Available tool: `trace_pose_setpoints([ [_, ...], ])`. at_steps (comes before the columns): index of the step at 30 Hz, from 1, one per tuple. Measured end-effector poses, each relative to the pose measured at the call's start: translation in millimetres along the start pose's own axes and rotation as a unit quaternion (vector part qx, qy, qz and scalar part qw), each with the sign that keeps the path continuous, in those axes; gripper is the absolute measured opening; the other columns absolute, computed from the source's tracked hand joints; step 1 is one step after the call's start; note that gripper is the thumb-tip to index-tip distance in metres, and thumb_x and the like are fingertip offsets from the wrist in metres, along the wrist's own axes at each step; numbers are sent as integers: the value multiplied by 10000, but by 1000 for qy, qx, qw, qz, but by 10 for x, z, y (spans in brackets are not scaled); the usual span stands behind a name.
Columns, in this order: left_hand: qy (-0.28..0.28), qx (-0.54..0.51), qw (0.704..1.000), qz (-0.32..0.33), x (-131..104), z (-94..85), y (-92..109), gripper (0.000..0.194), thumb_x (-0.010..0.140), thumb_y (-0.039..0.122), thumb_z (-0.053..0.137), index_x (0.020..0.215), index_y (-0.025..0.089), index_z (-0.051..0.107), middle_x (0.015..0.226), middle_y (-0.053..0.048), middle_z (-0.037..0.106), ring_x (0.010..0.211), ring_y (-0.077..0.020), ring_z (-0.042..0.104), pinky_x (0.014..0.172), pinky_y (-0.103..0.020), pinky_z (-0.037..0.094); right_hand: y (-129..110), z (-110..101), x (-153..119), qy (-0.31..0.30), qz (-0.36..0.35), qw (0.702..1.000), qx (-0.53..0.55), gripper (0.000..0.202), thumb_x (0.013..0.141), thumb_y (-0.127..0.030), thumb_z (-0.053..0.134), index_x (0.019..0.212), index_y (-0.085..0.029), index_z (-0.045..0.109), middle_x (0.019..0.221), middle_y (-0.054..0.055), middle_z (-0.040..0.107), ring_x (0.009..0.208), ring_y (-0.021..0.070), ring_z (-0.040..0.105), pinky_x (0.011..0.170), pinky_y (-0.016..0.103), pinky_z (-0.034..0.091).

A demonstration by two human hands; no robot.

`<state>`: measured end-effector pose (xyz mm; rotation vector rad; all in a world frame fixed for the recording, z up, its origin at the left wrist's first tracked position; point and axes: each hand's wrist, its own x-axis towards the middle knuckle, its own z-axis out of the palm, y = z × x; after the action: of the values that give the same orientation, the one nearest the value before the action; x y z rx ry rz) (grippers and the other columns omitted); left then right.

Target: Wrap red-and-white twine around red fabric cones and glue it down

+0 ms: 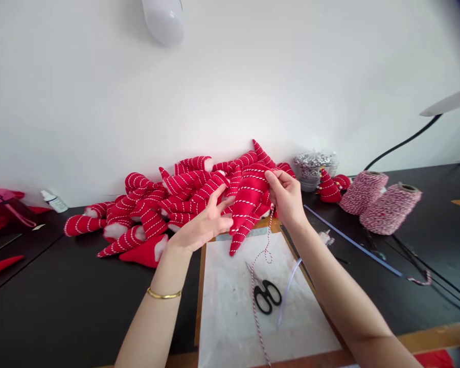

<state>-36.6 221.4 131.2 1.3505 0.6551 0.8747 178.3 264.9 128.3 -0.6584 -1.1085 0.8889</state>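
A red cone-shaped cloth piece (249,197) with stitched red-and-white cord stripes hangs point down above a white sheet (230,306). My right hand (285,194) pinches its upper right edge between thumb and fingers. My left hand (209,220) is at its left side, fingers spread, the fingertips close to or touching the cloth. From below my right hand a red-and-white cord (255,306) runs down, loops once and trails across the sheet. Black-handled scissors (267,296) lie on the sheet beside the cord.
Behind my hands lies a heap of striped red cones (149,204). Two cord spools (390,210), a small red figure (328,188) and a tub of silver pieces (315,166) stand right. A blue strip (352,242) lies nearby. At left is a white bottle (54,201).
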Motion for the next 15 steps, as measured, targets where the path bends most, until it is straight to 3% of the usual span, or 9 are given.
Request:
trace_pose_setpoints([
  [3,-39,10,999,4,-18,6,-23,1113,786,132,756,1547,556,62,1656,-35,235,1351,-283,510,1146,-592,361,-22,-9,13,13,6,999,50,428,737,-524,834,760,-182,576,533,-92,348,419,41,228,382,191,150],
  [7,-58,11,998,3,3,44,-36,1169,785,146,781,1540,567,-5,1690,-39,140,1393,-313,469,1131,-596,381,-43,16,-3,11,9,998,55,440,719,-528,846,754,-183,575,526,-94,345,414,39,224,375,189,150],
  [11,11,17,1000,-18,18,68,-13,987,880,267,718,1558,533,51,1673,-69,212,1380,-288,486,1118,-556,414,-48,28,-17,3,4,999,34,443,731,-549,828,760,-187,575,542,-80,382,430,51,250,385,203,181],
  [15,45,12,998,-33,34,88,-20,917,890,311,713,1557,523,120,1615,-85,344,1219,-235,614,1032,-466,514,-33,28,-18,-7,-2,1000,7,446,747,-572,804,781,-194,570,564,-67,404,443,63,266,398,225,197],
])
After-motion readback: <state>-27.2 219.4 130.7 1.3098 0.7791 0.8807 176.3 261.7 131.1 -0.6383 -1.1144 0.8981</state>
